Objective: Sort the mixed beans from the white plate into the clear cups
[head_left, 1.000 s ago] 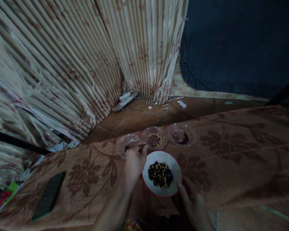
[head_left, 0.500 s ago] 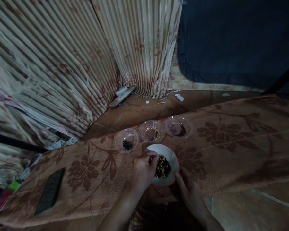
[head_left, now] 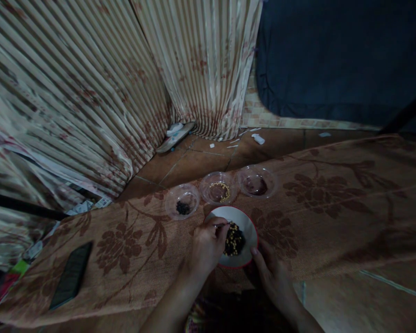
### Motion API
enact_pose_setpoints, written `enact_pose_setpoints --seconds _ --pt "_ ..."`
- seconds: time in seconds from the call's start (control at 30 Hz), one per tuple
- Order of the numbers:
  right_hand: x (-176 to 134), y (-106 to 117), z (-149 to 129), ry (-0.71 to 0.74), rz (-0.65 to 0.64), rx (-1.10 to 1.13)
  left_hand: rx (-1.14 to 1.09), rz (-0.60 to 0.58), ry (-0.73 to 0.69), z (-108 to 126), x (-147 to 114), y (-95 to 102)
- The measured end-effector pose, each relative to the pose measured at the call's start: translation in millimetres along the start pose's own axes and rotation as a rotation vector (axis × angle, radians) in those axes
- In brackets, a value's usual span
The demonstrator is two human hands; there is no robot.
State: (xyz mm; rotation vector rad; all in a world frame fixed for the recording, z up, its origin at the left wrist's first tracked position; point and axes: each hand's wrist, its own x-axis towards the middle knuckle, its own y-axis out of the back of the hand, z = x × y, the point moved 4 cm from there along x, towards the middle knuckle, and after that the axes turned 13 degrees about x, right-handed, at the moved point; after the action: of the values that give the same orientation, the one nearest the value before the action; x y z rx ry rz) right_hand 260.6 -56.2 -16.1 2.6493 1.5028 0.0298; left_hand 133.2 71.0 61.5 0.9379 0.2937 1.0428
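My left hand point(head_left: 210, 245) is closed in a pinch on thin metal tweezers point(head_left: 219, 225), mostly hidden by the fingers, over the left side of a white bowl with a red rim point(head_left: 248, 226). Inside the bowl lies a mixed heap of small yellow and dark beans point(head_left: 236, 241). The thumb of my right hand point(head_left: 268, 268) presses on the bowl's right rim, its fingers curled below. Beyond the bowl stand three clear plastic cups: the left cup point(head_left: 193, 196) holds black beans, the middle cup point(head_left: 208, 182) yellow ones, the right cup point(head_left: 260, 173) dark red ones.
A flowered brown cloth point(head_left: 326, 222) covers the narrow bench. On its left part lies a dark phone point(head_left: 71, 276). Striped curtains point(head_left: 125, 83) hang behind, with a slipper point(head_left: 175, 138) and white scraps point(head_left: 258, 138) on the tiled floor.
Almost nothing differs. Both hands, the bowl and the cups keep their places, with only a slight shift of the whole view.
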Motion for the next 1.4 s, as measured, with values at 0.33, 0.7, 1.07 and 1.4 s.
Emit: enact_pose_setpoints --seconds 0.33,0.7,1.07,1.4 --pt "0 -1 1 0.011 -0.031 -0.011 0.021 0.02 0.021 -2 -2 -1.6" --pt "-1 0 -2 0.004 -0.021 -0.027 0.033 0.056 0.01 -3 -2 -1.4" --pt "-1 0 -2 -0.033 -0.017 -0.019 0.015 0.062 0.044 -5 -4 0.1" --pt "-1 1 6 -0.035 0.028 -0.017 -0.014 0.124 0.116 -4 11 29.5"
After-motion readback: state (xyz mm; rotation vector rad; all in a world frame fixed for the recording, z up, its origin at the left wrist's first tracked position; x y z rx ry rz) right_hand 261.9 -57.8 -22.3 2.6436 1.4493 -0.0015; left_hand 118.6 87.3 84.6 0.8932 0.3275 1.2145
